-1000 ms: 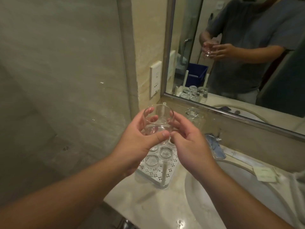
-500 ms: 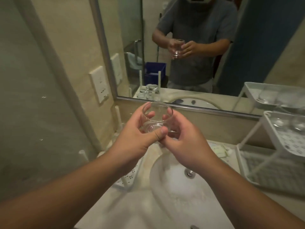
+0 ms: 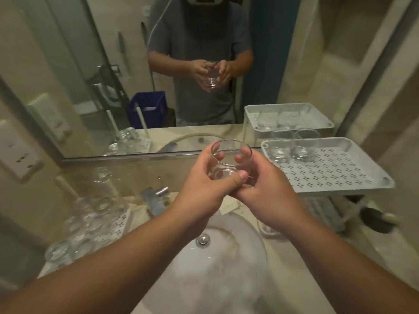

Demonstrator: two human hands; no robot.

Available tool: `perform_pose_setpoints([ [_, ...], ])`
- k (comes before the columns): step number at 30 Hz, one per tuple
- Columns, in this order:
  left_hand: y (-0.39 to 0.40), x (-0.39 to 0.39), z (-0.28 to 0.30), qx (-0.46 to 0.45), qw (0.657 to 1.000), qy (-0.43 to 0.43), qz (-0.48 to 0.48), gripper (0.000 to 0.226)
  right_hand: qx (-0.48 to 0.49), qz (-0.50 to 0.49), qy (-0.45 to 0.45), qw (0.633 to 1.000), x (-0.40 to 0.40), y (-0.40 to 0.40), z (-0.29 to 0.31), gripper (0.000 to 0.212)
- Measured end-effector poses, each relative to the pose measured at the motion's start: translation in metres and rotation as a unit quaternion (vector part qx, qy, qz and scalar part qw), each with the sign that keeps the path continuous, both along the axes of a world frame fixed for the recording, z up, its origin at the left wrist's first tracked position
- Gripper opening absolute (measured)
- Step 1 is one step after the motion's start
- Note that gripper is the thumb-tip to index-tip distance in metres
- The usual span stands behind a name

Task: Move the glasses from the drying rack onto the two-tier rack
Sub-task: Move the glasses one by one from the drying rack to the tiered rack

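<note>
I hold a clear glass (image 3: 229, 158) upright in front of me, above the sink. My left hand (image 3: 205, 191) wraps its left side with the thumb across the front, and my right hand (image 3: 265, 189) cups its right side. The white two-tier rack (image 3: 340, 175) stands at the right, its perforated top tray level with the glass. Two glasses (image 3: 291, 146) stand at the back of that tray. The drying rack (image 3: 115, 225) lies at the lower left with several glasses (image 3: 84, 225) on it.
A white sink (image 3: 217, 268) with a metal drain lies below my hands. A faucet (image 3: 156, 196) stands behind it. The mirror (image 3: 158, 75) spans the wall and reflects a person holding the glass. A wall socket (image 3: 15, 152) is at the far left.
My view and both hands have swung right with the glass, from above the drying rack to above the sink. The two-tier rack has come fully into view at the right.
</note>
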State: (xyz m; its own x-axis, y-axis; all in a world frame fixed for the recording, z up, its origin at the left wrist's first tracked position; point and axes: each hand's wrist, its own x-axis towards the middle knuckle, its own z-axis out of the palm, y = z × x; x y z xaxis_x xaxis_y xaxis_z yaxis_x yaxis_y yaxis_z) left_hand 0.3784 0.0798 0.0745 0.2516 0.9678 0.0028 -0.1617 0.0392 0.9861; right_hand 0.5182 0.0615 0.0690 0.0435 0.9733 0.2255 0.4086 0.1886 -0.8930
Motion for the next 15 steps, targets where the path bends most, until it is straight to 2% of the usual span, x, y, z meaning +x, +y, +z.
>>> perform_pose_setpoints([
  [6, 0.014, 0.083, 0.004, 0.016, 0.998, 0.039, -0.038, 0.066, -0.026, -0.068, -0.002, 0.997, 0.079, 0.014, -0.005, 0.068],
  [9, 0.024, 0.117, 0.003, 0.014, 0.997, 0.051, -0.050, 0.068, -0.035, -0.097, -0.001, 0.995, 0.112, 0.021, -0.007, 0.084],
  [15, 0.045, 0.180, -0.003, 0.019, 0.990, 0.101, -0.093, 0.071, -0.053, -0.142, -0.001, 0.988, 0.175, 0.033, -0.015, 0.089],
])
